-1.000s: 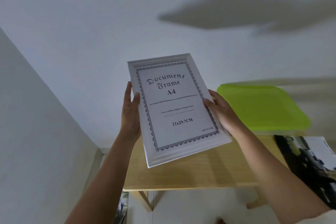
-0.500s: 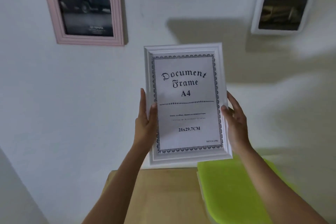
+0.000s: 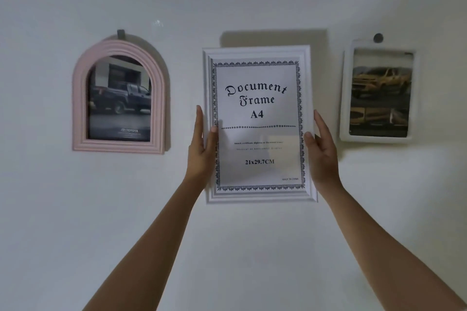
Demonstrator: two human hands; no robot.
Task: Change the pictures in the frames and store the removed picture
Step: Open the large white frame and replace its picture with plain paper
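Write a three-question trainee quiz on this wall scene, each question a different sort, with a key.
1. True or false: the left hand and right hand both hold the white rectangular document frame by its side edges.
2. The pink arched frame shows: A) dark pickup truck, B) flowers, C) cat.
3. Fill in: the paper size printed large in the held frame is ___.
Key: 1 true; 2 A; 3 A4.

Dim greyish light — soft shadow above the white frame (image 3: pixel 260 196), pale glare on its glass
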